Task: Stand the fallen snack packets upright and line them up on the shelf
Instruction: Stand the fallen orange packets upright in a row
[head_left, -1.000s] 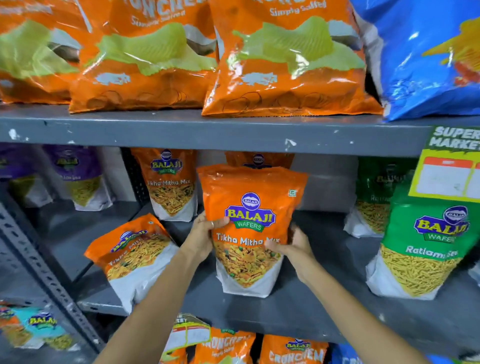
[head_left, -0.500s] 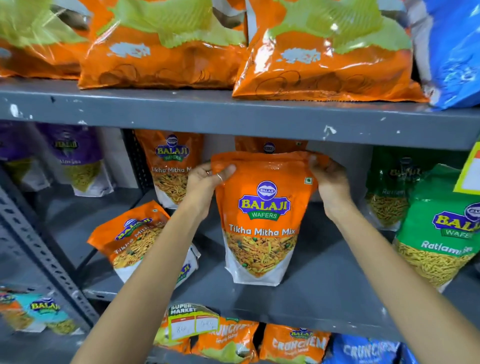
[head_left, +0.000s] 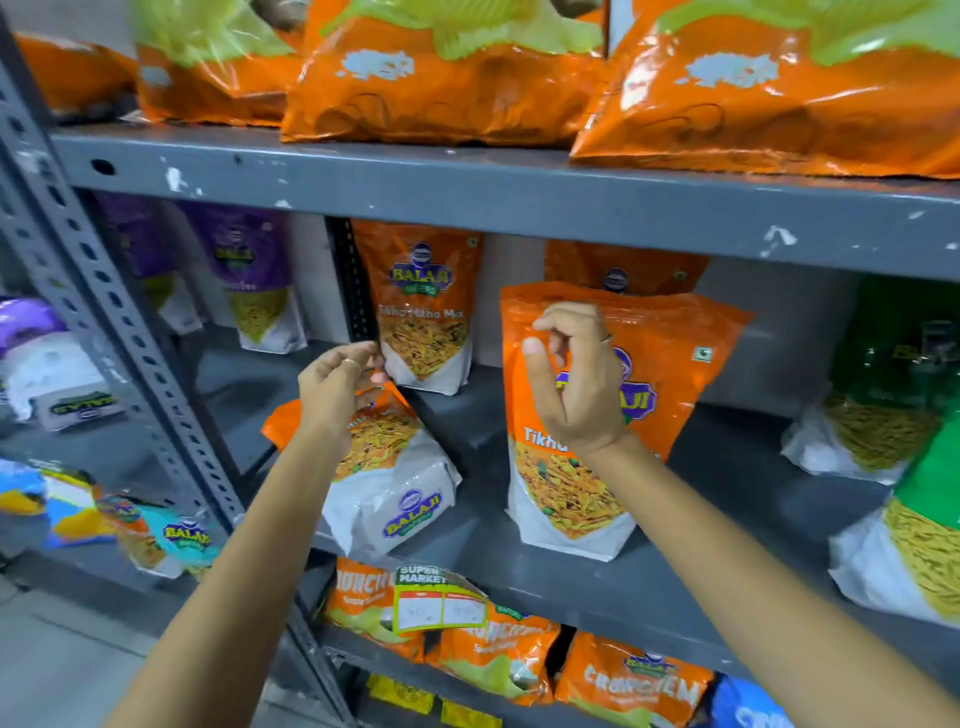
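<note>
An orange Tikha Mitha Mix packet (head_left: 675, 374) stands upright on the grey middle shelf (head_left: 519, 577), free of both hands. My right hand (head_left: 571, 384) hovers in front of it with fingers loosely curled and holds nothing. A second orange packet (head_left: 389, 478) lies tilted, top end toward the back, at the shelf's left front. My left hand (head_left: 337, 387) is over its upper end, fingers apart, touching or nearly touching it. Two more orange packets stand at the back: one (head_left: 423, 306) at left, another (head_left: 623, 270) behind the upright one.
Green Ratlami Sev packets (head_left: 883, 415) stand at the right. Purple packets (head_left: 254, 275) sit in the bay to the left, past a slotted grey upright (head_left: 119, 332). Large orange bags (head_left: 441, 83) fill the shelf above. A price tag (head_left: 441, 603) hangs at the shelf's front edge.
Both hands let go of the orange packet, which now stands alone. My left hand moved left and down to the tilted packet. The camera view shifted left.
</note>
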